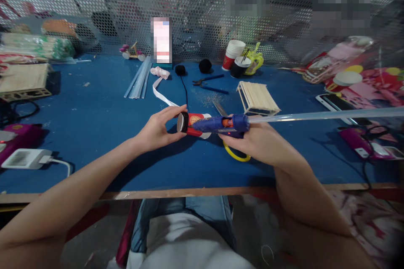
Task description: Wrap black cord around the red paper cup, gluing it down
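Note:
Between the thumb and fingers of my left hand [160, 129] is the black-wrapped end [184, 122] of a red paper cup [195, 121], which lies on its side. My right hand [263, 141] grips a blue glue gun [217, 125], its nozzle pointing left over the cup near the black band. A long clear glue stick [315, 115] runs out of the gun's back to the right. Beneath the gun and my right hand are scissors with a yellow handle [237, 154], partly hidden. White ribbon [161, 96] trails behind my left hand.
Behind lie clear glue sticks [139, 77], black pompoms [205, 66] and blue-handled pliers [213, 83]. Stacked cups [232, 55] stand near the mesh. A small wooden rack [259, 96] sits behind my right hand. Purple power strips [366, 143] and cables flank both sides.

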A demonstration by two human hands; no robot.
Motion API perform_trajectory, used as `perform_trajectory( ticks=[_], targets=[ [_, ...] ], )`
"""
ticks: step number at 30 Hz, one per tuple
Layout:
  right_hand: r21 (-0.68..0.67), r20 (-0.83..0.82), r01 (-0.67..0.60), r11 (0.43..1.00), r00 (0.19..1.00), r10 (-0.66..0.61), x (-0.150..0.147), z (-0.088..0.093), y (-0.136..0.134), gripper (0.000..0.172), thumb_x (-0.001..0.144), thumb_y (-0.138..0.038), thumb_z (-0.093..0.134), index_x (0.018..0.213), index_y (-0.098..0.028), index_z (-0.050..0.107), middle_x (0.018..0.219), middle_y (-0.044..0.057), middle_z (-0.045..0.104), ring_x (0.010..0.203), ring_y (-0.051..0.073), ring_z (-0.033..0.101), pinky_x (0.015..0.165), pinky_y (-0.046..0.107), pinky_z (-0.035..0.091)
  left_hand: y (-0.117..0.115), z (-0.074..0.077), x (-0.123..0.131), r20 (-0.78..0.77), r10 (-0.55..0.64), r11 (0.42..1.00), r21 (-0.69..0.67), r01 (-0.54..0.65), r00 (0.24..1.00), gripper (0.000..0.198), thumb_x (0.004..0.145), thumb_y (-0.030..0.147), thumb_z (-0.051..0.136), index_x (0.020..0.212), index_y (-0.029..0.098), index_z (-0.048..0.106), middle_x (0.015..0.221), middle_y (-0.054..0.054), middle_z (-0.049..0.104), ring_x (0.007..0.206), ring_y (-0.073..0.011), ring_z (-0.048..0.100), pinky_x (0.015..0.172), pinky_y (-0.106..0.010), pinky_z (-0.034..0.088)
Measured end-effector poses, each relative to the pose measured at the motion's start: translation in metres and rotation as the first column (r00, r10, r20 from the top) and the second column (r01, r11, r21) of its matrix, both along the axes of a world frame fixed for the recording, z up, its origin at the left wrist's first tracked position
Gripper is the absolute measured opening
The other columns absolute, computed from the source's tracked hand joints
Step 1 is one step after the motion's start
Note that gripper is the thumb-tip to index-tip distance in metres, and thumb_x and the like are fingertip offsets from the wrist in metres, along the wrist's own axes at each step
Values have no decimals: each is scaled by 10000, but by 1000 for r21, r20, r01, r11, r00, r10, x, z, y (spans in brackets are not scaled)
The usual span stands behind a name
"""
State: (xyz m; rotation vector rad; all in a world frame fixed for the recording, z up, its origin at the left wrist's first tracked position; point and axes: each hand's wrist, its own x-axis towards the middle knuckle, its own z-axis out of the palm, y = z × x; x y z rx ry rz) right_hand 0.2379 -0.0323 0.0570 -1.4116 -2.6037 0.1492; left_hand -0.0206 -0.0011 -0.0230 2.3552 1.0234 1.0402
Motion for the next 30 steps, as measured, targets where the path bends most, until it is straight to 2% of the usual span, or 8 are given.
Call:
perform_trajectory(
  ticks=[3,6,9,13,18,21,26,30],
  targets=[
    [30,-40,-10,999,999,11,1,-3,2,194,842,-262,485,786,-185,654,533,8,552,505,152,491,493,276,333,0,-1,0,2,-1,1000,12,1,1000,685,740,319,709,1363,186,457,1245,-143,619,1138,-259,605,982,-399,502],
    [113,-49,-47,993,997,52,3,-6,5,206,861,-263,471,787,-183,646,593,28,593,562,166,527,526,283,350,-1,0,-1,-4,-18,1000,25,18,1000,678,752,304,698,1371,194,444,1260,-137,611,1146,-251,598,949,-371,521],
    [176,3,-90,980,996,91,5,-6,8,217,872,-252,461,823,-182,660,650,47,619,613,183,543,555,294,341,-5,3,0,-52,-20,1000,10,20,998,649,782,292,669,1375,179,431,1307,-135,582,1176,-248,574,978,-372,503],
    [199,97,-155,968,986,138,7,-7,12,269,879,-217,418,836,-202,684,617,40,594,597,182,514,541,297,288,-8,6,1,-88,-15,1000,12,16,996,612,800,300,648,1361,168,443,1325,-139,566,1205,-249,554,999,-371,490],
    [188,4,-86,978,996,87,5,-12,16,254,895,-285,446,799,-207,668,599,18,585,577,165,498,535,283,298,-7,4,3,-98,-39,996,79,47,994,635,800,290,649,1378,158,421,1312,-153,570,1232,-256,538,1016,-385,481],
    [194,26,-111,975,994,108,6,-15,16,264,904,-281,426,839,-204,670,630,27,606,604,172,517,538,282,310,-7,4,3,-82,-48,996,75,54,995,646,792,293,658,1381,174,421,1320,-150,565,1235,-265,538,1027,-402,475],
    [267,117,-181,946,981,154,11,-14,13,264,887,-226,413,894,-202,676,677,45,628,650,189,545,560,290,325,-5,0,1,-19,-36,999,-8,36,999,670,764,303,688,1375,189,440,1333,-146,559,1210,-268,560,995,-392,505],
    [211,12,-125,969,992,125,9,-9,8,237,885,-260,438,875,-191,664,701,53,645,661,191,572,577,287,373,-2,-6,1,63,-40,998,-47,43,997,729,727,294,724,1389,205,430,1317,-141,574,1196,-272,569,996,-415,510]
  ],
)
